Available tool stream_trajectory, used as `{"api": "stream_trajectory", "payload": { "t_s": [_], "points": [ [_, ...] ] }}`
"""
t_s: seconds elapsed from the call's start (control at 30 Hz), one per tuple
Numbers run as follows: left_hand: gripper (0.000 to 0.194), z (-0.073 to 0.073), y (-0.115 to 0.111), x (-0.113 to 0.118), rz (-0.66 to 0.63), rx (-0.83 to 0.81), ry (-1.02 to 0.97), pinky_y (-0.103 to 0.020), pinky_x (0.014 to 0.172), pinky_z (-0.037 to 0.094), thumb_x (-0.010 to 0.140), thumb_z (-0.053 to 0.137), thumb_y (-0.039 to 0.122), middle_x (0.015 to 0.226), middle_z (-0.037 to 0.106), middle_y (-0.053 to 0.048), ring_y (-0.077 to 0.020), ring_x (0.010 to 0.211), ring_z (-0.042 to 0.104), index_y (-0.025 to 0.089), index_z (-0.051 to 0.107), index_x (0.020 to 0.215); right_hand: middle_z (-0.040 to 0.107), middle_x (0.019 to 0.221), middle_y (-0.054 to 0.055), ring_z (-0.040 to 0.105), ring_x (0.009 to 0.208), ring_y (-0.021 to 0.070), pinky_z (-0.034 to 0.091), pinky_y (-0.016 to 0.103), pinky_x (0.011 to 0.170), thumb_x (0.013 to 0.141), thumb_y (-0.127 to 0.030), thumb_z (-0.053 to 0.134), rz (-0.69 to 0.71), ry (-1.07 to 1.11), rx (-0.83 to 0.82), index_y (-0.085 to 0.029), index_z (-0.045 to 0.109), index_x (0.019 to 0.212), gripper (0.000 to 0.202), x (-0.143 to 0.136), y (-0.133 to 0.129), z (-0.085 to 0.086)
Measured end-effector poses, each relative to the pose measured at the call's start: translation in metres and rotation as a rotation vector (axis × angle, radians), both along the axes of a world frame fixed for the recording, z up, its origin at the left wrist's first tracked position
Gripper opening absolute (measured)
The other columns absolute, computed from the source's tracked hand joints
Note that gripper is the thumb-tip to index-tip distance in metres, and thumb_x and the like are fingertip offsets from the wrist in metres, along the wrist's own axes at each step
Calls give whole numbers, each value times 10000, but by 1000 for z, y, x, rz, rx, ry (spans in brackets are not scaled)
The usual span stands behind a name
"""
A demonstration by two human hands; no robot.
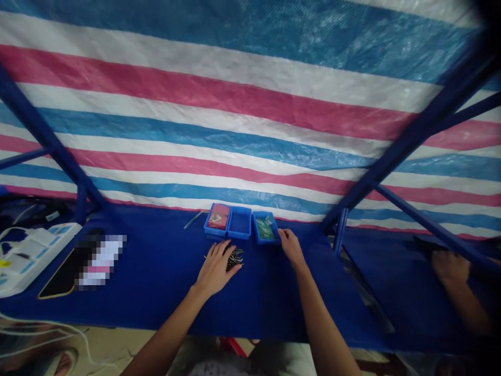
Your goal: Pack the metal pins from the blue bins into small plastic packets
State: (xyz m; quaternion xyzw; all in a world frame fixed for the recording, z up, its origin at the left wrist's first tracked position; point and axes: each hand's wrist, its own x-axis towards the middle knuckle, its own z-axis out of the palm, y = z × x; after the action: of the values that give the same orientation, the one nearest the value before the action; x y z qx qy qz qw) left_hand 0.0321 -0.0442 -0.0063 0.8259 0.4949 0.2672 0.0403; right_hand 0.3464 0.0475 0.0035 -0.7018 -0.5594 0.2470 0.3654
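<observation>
My left hand (216,265) lies flat on the blue table cover, fingers spread, touching a small pile of dark metal pins (235,257). My right hand (290,245) rests at the near right corner of the rightmost blue bin (265,227), which holds greenish parts. To its left stand an empty blue bin (239,223) and a blue bin with red contents (218,218). Whether my right hand grips anything is hidden by its fingers.
A thin metal tool (193,220) lies left of the bins. A white power strip (29,253) and a phone (64,272) sit at the far left. Blue frame bars (407,141) cross overhead. Another person's hand (450,265) works at the right. A striped tarp hangs behind.
</observation>
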Motion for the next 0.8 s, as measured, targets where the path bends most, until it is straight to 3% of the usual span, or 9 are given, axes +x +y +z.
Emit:
{"api": "stream_trajectory", "payload": {
  "t_s": [0.17, 0.27, 0.33, 0.43, 0.57, 0.7, 0.8],
  "points": [
    [401, -1, 0, 0, -29, -6, -47, -533, 1198, 412, 1076, 524, 433, 1454, 579, -98, -294, 1362, 543, 257, 536, 1435, 740, 914, 95, 721, 782, 257, 579, 345, 636, 958, -576, 475, 55, 114, -6, -163, 667, 1052, 465, 5, 2, -2],
    [360, -1, 0, 0, -37, -16, -66, -496, 1153, 461, 1085, 510, 390, 1420, 590, -98, -285, 1324, 566, 254, 546, 1417, 721, 1138, 136, 714, 942, 264, 596, 380, 775, 926, -546, 585, 96, 128, 65, -158, 632, 1213, 485, 10, -1, 6],
    [362, 0, 0, 0, -43, -16, -72, -492, 1149, 467, 1086, 508, 382, 1422, 585, -99, -285, 1326, 562, 255, 540, 1423, 677, 1276, 137, 680, 1076, 270, 565, 410, 922, 902, -505, 666, 198, 80, 160, -181, 579, 1354, 562, 15, -2, 17],
    [387, 1, 0, 0, -45, -16, -77, -499, 1148, 468, 1080, 519, 399, 1426, 580, -104, -292, 1329, 558, 258, 529, 1440, 639, 1363, 124, 603, 1234, 302, 463, 459, 1087, 852, -418, 782, 428, -166, 227, -224, 556, 1441, 660, 18, 6, 43],
    [433, 0, 0, 0, -44, -20, -79, -519, 1140, 468, 1063, 543, 460, 1422, 579, -106, -308, 1324, 559, 266, 525, 1450, 571, 1454, 144, 527, 1325, 338, 404, 467, 1134, 782, -311, 862, 666, -515, 109, -228, 545, 1485, 776, 6, 33, 73],
    [460, -1, 0, 0, -48, -26, -87, -510, 1134, 470, 1052, 557, 489, 1424, 579, -102, -303, 1323, 558, 269, 525, 1455, 588, 1418, 164, 545, 1300, 358, 442, 450, 1093, 702, -227, 889, 832, -751, -79, -199, 599, 1404, 760, -19, 63, 78],
    [467, 0, 0, 0, -53, -40, -91, -505, 1133, 468, 1048, 563, 498, 1424, 580, -100, -301, 1323, 553, 272, 524, 1455, 639, 1296, 179, 638, 1141, 339, 522, 393, 960, 681, -204, 884, 863, -857, -177, -158, 602, 1338, 717, -35, 75, 72]
  ]
}}
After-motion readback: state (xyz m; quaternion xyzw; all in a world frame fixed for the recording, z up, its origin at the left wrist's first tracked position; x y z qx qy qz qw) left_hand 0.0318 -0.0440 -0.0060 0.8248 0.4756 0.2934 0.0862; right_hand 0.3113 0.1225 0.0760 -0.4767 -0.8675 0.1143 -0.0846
